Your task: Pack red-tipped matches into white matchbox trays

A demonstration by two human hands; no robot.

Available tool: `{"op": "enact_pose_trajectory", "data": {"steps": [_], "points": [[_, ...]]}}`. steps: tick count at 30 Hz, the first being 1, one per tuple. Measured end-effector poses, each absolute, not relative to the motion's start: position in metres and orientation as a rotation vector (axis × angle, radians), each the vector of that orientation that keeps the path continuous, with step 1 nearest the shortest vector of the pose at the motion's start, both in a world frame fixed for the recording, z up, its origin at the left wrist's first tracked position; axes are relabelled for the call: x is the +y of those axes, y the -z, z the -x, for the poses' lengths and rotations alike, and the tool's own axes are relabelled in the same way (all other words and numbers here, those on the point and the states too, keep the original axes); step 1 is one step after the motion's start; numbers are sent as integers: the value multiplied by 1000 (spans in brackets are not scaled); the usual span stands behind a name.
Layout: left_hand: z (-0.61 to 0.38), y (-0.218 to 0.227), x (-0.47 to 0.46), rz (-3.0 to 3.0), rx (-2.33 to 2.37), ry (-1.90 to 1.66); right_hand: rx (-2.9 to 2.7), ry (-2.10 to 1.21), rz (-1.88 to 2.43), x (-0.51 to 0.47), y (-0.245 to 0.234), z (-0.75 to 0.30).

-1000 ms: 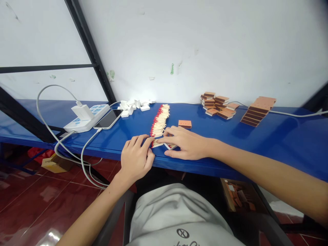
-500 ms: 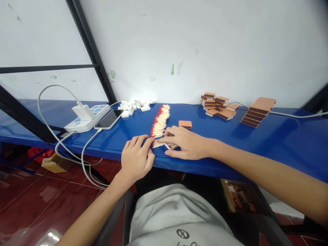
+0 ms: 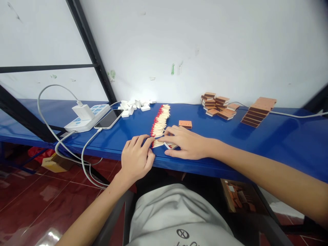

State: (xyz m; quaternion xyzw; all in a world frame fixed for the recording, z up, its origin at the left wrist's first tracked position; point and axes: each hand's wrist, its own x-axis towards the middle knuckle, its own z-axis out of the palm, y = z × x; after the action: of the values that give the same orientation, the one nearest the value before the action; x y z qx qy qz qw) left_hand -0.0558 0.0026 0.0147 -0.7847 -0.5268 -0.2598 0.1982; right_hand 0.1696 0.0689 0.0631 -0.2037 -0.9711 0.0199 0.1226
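A long row of red-headed matches (image 3: 160, 121) lies on the blue table, heads to the left, with a few matches at its near end. At that end rests my left hand (image 3: 137, 155), fingers loosely bent on the tabletop and the index fingertip touching the match heads. My right hand (image 3: 188, 141) holds a small white matchbox tray (image 3: 169, 145) between thumb and fingers, partly hidden under the palm. Some matches show inside it. The right index finger reaches out over the loose matches. Just beyond this hand lies an orange matchbox sleeve (image 3: 185, 123).
White trays (image 3: 135, 105) lie piled at the back left. Brown matchboxes (image 3: 219, 105) and a neat stack (image 3: 258, 111) stand at the back right. A phone (image 3: 109, 119), power strip (image 3: 88, 118) and cables occupy the left. Below, a carton (image 3: 228, 196) holds more boxes.
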Motion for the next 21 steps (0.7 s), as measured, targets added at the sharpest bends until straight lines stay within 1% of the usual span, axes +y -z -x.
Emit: {"op": "enact_pose_trajectory", "data": {"steps": [21], "points": [[56, -14, 2, 2201, -1477, 723, -2833, -53, 623, 69, -64, -170]]}}
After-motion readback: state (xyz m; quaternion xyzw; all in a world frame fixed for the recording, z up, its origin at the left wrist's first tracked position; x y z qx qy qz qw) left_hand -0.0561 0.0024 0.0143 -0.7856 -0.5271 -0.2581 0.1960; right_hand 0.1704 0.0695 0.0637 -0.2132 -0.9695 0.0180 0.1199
